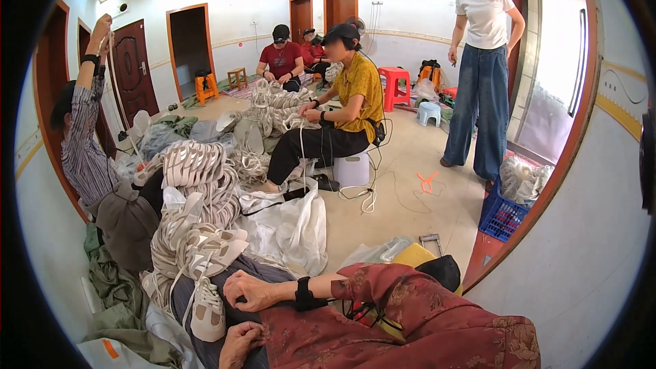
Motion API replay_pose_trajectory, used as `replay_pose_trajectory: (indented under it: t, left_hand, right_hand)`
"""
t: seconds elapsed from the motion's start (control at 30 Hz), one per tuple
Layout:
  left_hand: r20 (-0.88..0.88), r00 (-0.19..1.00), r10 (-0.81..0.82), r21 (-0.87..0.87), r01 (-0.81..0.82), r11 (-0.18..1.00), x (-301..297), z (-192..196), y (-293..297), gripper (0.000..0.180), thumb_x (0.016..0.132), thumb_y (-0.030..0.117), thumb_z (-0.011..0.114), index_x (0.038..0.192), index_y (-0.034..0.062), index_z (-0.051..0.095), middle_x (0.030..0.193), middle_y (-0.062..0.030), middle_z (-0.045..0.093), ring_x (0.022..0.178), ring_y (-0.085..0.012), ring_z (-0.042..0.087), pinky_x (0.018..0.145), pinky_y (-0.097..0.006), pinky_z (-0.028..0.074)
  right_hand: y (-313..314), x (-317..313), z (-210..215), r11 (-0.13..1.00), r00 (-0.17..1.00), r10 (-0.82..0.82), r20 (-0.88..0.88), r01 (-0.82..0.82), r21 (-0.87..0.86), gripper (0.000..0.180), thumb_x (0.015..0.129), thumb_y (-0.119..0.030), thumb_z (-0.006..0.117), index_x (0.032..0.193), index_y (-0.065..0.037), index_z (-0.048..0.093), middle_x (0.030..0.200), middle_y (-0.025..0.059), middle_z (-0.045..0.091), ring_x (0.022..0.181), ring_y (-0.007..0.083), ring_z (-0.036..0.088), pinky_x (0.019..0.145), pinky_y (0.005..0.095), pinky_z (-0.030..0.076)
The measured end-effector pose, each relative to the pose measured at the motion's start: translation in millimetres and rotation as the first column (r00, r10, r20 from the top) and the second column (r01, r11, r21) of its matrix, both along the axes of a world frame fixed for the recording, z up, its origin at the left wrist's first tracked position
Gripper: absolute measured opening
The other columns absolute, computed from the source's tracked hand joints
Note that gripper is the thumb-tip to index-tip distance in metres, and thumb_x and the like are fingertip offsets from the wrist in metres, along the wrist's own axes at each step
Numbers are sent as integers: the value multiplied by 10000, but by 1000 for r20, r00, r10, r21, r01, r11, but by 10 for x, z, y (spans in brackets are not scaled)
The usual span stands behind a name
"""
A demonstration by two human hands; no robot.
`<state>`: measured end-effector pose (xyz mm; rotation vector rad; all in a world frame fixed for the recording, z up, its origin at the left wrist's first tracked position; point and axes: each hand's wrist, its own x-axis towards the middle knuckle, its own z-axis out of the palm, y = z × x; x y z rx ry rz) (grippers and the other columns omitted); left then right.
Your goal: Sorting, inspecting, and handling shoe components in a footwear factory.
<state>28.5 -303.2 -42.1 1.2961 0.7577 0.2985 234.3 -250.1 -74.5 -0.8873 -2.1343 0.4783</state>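
Observation:
My right hand [249, 291], with a black band on its wrist, lies over my lap with its fingers curled in. Whatever it may hold is hidden. Below it, at the lower edge, my left hand [241, 344] rests by the hem of my red sleeve and shirt, fingers bent together; I cannot make out anything in them. Just left of both hands, a beige and white shoe upper [207, 311] with white laces hangs over my dark striped trousers [181, 294]. Above it, a long stack of similar lace-tied shoe uppers [198, 171] leans away from me.
A person in a striped shirt [92, 143] raises both arms at left. Another in yellow [359, 89] handles laces on a stool [352, 169]. One person stands [485, 20] by the doorway. White sacks [294, 225] and a blue crate [502, 215] lie on the floor.

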Motion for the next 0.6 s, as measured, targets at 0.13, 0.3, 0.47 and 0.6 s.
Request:
replay_pose_trajectory:
  t: [0.13,0.3,0.47,0.6]
  left_hand:
    - [1,1000,8,-3,-8,1000,-21,-19,0,191,979,211,546,1019,63,659,882,15,648,741,-95,607,678,-232,481]
    - [-10,1000,7,16,-7,1000,15,99,-38,197,970,216,554,1042,60,649,912,7,645,780,-101,609,717,-240,486]
    - [-3,1000,7,29,-7,1000,-19,87,-50,200,970,220,555,1050,62,648,923,6,645,793,-103,609,729,-241,485]
    - [5,1000,-1,15,1,1000,-23,67,-33,197,973,216,551,1046,61,649,921,11,646,788,-95,606,723,-235,484]
  right_hand:
    - [10,-32,2,1000,1000,13,-4,-13,-5,14,688,-95,638,685,-83,643,899,25,660,1066,202,570,974,391,314]
    - [1,22,-1,1000,1000,-2,-14,2,-2,18,686,-96,636,685,-79,643,891,24,657,1059,201,570,975,392,312]
    - [-6,-14,20,1000,1000,3,-14,-4,-10,19,686,-96,633,685,-80,642,890,23,653,1053,198,568,976,392,310]
    - [-10,-16,25,1000,1000,-3,-16,3,-22,20,689,-96,630,686,-79,641,895,25,652,1054,194,567,977,390,310]
